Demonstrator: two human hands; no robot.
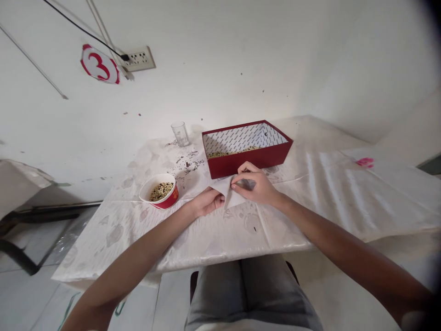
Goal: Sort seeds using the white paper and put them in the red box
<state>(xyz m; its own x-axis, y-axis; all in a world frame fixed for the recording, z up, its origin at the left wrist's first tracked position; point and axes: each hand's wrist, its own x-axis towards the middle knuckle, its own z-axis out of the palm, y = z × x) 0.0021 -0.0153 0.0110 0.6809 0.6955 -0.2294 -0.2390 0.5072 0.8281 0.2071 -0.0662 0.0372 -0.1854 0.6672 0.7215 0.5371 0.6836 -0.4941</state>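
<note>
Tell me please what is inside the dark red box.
Pale and dark grains lie in the dark red box; its front wall hides the near part of the bottom.

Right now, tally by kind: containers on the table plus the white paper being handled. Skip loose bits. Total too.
Box, dark red: 1
Bowl, red and white: 1
Clear glass: 1
White paper: 1, as far as the folds show
Total: 4
</note>
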